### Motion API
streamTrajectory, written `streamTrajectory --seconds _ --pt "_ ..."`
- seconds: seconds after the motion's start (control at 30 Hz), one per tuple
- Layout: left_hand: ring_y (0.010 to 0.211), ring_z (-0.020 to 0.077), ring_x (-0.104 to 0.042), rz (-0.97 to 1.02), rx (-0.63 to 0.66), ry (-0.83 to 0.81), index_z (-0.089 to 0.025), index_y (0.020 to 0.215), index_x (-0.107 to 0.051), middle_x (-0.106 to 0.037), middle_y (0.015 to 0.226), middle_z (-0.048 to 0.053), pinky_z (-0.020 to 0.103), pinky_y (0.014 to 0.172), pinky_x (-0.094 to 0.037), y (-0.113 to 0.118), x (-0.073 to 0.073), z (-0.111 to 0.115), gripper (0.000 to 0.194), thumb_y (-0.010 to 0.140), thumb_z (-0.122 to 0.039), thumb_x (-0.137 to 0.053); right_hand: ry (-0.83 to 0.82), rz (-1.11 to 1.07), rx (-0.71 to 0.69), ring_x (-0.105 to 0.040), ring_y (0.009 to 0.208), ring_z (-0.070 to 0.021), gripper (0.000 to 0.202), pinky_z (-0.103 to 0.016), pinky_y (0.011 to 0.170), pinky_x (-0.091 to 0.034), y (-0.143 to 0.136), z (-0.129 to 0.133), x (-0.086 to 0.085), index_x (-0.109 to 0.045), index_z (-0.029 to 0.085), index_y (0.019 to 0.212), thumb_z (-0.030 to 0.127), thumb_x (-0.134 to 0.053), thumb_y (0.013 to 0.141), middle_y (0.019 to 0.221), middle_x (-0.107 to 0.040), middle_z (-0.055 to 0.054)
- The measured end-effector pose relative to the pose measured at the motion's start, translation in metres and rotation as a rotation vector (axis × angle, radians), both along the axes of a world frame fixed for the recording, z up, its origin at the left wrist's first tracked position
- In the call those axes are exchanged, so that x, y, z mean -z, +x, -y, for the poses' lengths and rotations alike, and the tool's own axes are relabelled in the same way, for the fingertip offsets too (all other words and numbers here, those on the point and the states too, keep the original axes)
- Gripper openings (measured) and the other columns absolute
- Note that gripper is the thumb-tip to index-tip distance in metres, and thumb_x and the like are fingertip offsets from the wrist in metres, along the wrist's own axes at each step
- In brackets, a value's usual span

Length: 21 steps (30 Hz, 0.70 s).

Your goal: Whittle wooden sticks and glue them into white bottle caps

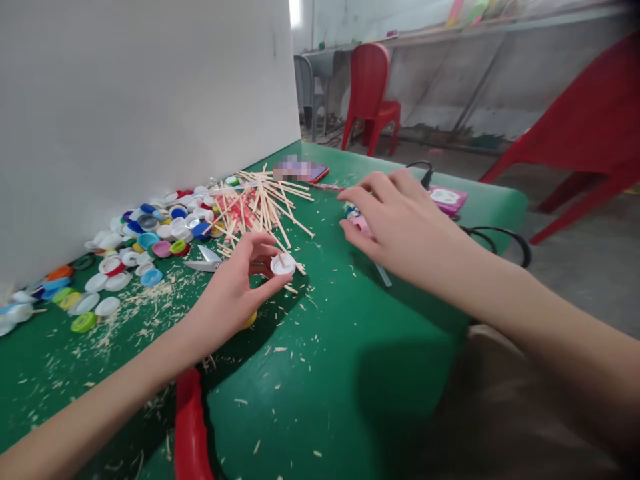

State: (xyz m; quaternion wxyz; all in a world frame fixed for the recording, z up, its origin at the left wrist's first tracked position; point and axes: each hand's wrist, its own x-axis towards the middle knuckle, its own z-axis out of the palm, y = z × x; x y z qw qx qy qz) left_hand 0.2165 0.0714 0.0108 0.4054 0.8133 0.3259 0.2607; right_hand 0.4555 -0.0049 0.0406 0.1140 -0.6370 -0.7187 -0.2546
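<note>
Between the thumb and fingers of my left hand [250, 277] is a white bottle cap [283, 264], its hollow side facing me, with a short bit of stick in it. My right hand [385, 217] hovers over the right part of the green table [320, 360], fingers curved and apart, above a small pink and patterned object [361, 223] partly hidden by it. Whether the fingers touch that object is unclear. Scissors [205, 260] lie open just behind my left wrist. Beyond my left hand is a spread pile of thin wooden sticks [265, 200].
Many coloured bottle caps [163, 250] lie at the left along a white panel [150, 87]. A red handle [190, 427] is at the near edge. A phone [303, 171], a purple packet [447, 200] and black cable loops [523, 250] lie farther off. Red chairs [369, 87] stand beyond.
</note>
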Motion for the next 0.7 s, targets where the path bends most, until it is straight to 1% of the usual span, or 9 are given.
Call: streamTrajectory --seconds 0.1,0.17,0.23,0.33,0.47,0.63,0.7 --pt "0.100 0.0160 -0.065 0.001 -0.061 -0.020 -0.028 0.114 -0.045 -0.063 0.109 0.002 0.038 0.093 -0.055 -0.018 -0.001 0.006 0.041 0.082 -0.036 -0.069 -0.029 -0.053 -0.232 -0.046 0.101 -0.0271 0.033 -0.044 0.087 -0.039 -0.031 0.001 -0.008 -0.057 0.013 0.119 0.031 -0.039 0.097 0.110 -0.058 -0.014" --pt "0.101 0.0161 -0.065 -0.010 -0.092 -0.036 -0.028 0.115 -0.045 -0.063 0.110 0.002 0.038 0.091 -0.055 -0.028 0.000 0.010 0.042 0.082 -0.036 -0.069 -0.040 -0.074 -0.369 -0.045 0.102 -0.0256 0.030 -0.043 0.089 -0.038 -0.048 0.002 -0.007 -0.059 0.015 0.116 0.031 -0.042 0.097 0.109 -0.059 -0.012" --pt "0.102 0.0156 -0.064 -0.020 -0.100 -0.052 -0.029 0.116 -0.045 -0.062 0.110 0.001 0.037 0.092 -0.055 -0.034 0.001 0.015 0.042 0.083 -0.036 -0.069 -0.031 -0.058 -0.457 -0.043 0.103 -0.0246 0.026 -0.042 0.092 -0.037 -0.060 0.005 -0.002 -0.062 0.016 0.109 0.029 -0.045 0.096 0.107 -0.061 -0.010" --pt "0.099 0.0139 -0.064 -0.031 -0.101 -0.079 -0.031 0.117 -0.045 -0.061 0.110 0.000 0.035 0.090 -0.056 -0.040 0.001 0.021 0.041 0.084 -0.036 -0.068 0.002 -0.020 -0.491 -0.043 0.102 -0.0238 0.021 -0.043 0.097 -0.035 -0.070 0.009 0.007 -0.065 0.015 0.102 0.023 -0.048 0.094 0.101 -0.062 -0.009" --pt "0.100 0.0129 -0.063 -0.048 -0.106 -0.083 -0.032 0.115 -0.046 -0.060 0.112 -0.001 0.034 0.092 -0.055 -0.046 0.001 0.028 0.038 0.084 -0.034 -0.068 0.029 -0.023 -0.484 -0.046 0.100 -0.0235 0.019 -0.043 0.096 -0.037 -0.075 0.013 0.016 -0.065 0.014 0.104 0.021 -0.052 0.091 0.098 -0.063 -0.009" --pt "0.101 0.0140 -0.065 -0.066 -0.113 -0.097 -0.031 0.114 -0.046 -0.062 0.111 -0.001 0.033 0.090 -0.056 -0.051 0.001 0.037 0.036 0.085 -0.036 -0.066 0.075 0.025 -0.490 -0.046 0.094 -0.0217 0.012 -0.043 0.098 -0.037 -0.076 0.016 0.020 -0.065 0.016 0.088 0.016 -0.054 0.089 0.091 -0.064 -0.007" --pt "0.101 0.0144 -0.065 -0.066 -0.117 -0.097 -0.030 0.114 -0.046 -0.062 0.111 0.000 0.034 0.090 -0.056 -0.052 0.001 0.038 0.036 0.085 -0.036 -0.066 0.079 0.030 -0.501 -0.046 0.092 -0.0209 0.012 -0.043 0.101 -0.035 -0.077 0.017 0.019 -0.066 0.017 0.086 0.015 -0.054 0.088 0.088 -0.065 -0.005"
